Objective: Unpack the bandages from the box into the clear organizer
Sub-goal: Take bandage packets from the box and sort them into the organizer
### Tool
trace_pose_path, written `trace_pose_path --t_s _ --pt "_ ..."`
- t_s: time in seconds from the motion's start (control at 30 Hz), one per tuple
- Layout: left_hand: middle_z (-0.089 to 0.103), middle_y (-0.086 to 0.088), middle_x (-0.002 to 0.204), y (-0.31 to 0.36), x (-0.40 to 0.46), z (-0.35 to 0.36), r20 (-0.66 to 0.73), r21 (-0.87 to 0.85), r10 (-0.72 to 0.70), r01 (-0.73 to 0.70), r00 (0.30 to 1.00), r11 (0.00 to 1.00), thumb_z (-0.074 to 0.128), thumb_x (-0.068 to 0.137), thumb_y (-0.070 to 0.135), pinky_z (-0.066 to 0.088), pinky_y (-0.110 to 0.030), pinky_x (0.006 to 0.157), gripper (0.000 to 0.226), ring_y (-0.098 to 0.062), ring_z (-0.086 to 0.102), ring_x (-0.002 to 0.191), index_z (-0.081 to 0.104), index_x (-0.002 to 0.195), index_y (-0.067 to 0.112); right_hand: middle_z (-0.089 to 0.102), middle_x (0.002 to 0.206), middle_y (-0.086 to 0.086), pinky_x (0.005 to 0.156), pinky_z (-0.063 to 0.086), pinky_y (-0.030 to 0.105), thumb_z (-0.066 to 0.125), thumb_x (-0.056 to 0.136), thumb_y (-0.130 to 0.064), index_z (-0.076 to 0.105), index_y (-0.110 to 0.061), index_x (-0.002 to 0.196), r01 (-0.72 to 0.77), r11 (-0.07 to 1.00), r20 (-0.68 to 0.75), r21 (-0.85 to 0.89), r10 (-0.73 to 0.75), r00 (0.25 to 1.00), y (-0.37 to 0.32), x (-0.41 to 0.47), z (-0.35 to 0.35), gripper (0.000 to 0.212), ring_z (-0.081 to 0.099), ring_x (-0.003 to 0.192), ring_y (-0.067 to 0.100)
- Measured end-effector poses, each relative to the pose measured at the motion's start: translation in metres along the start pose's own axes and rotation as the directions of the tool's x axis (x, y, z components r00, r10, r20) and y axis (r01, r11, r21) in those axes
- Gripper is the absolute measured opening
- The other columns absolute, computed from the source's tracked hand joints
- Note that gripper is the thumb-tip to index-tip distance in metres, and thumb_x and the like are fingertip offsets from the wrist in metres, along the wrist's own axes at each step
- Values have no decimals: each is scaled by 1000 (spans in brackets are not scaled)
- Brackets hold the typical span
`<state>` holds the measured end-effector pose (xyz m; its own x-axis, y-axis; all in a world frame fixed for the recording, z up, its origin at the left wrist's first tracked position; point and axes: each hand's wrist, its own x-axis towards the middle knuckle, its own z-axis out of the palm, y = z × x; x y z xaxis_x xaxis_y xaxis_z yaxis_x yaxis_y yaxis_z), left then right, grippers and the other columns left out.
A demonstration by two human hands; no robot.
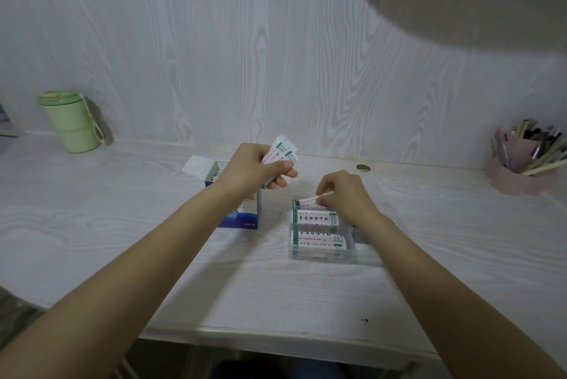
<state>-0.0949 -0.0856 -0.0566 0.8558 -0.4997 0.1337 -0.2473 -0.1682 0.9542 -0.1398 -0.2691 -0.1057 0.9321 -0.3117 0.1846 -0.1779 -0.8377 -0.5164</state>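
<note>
Left hand [256, 168] grips spare bandages [283, 150] as ready supply; right hand [343, 194] pinches one bandage [308, 201], laying it into clear organizer [352, 251].

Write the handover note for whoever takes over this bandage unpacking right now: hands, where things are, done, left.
Left hand: grips a fanned bunch of bandages above the desk, beside the box.
Right hand: its fingers pinch a single bandage at the far end of the clear organizer.
Box: blue and white, flap open, left of the organizer; more strips show inside.
Done: several bandages already lie stacked in the organizer.
Left: set down the pinched strip, feed in the left hand's bunch, then empty the box.
</note>
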Motion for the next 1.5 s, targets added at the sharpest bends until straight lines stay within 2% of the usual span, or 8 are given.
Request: trace_pose_path --t_s 0.1,0.23,0.33,0.43,0.63,0.77,1.13,1.5 --pt "73 2 79 -1 0 -1 1 5 -1 1 1000 1000 63 89 13 48 -12 51 6 0 61 51 65 94 11 63 86 -1 75 48 31 73 80 -16 70 -15 84 47 990 41 -135 -42 998 -2 3 4 5 57 95 18" --pt "74 -3 84 -1 -1 -3 2 6 -20 20 1000 1000 66 87 13 48 -14 51 16 -5 65 56 67 100 5 68 84 0 73 49 31 71 82 -21 74 -15 80 51 989 62 -141 -43 997 -3 7 0 7 57 85 13" --pt "74 -3 81 1 -4 -1 3 -9 -28 28 1000 1000 68 84 11 46 -12 47 17 -4 65 54 68 98 2 62 68 -7 62 40 22 59 91 -32 74 -16 86 47 944 -68 326 -27 997 -16 -3 -11 22 50 60 3" --pt "72 2 69 4 -8 4 32 20 -32 31 999 999 69 84 12 39 -10 42 9 0 58 44 69 92 8 68 78 -4 63 47 20 63 89 -29 71 -17 91 17 675 2 738 -28 1000 -34 -14 -22 15 59 70 8" --pt "72 -1 68 6 -16 8 137 -141 -82 102 987 985 46 99 24 42 -14 44 26 -7 64 55 67 95 8 71 84 16 64 52 19 76 76 -4 70 -4 95 70 609 -52 790 -48 997 -39 -21 -26 20 67 67 15" --pt "74 -11 84 6 -18 9 99 -186 -101 118 990 975 54 95 15 53 -18 51 15 -21 73 74 67 98 8 71 85 17 67 53 18 77 74 -3 70 -6 96 106 619 -87 778 -61 994 -37 -25 -23 23 68 70 15" --pt "73 -14 80 7 -16 9 87 -264 -205 221 975 939 59 92 15 57 -23 52 15 -24 73 72 67 94 3 65 64 -2 54 45 12 74 78 -5 70 -10 94 56 678 -79 733 3 997 -32 -27 -23 18 58 55 -2" --pt "71 -8 84 0 -8 0 -149 -226 -124 89 981 970 48 99 16 57 -24 50 17 -18 70 58 60 98 5 62 73 6 59 52 16 66 86 -5 66 -7 78 -104 644 31 758 124 992 -6 -8 -25 8 59 62 13"
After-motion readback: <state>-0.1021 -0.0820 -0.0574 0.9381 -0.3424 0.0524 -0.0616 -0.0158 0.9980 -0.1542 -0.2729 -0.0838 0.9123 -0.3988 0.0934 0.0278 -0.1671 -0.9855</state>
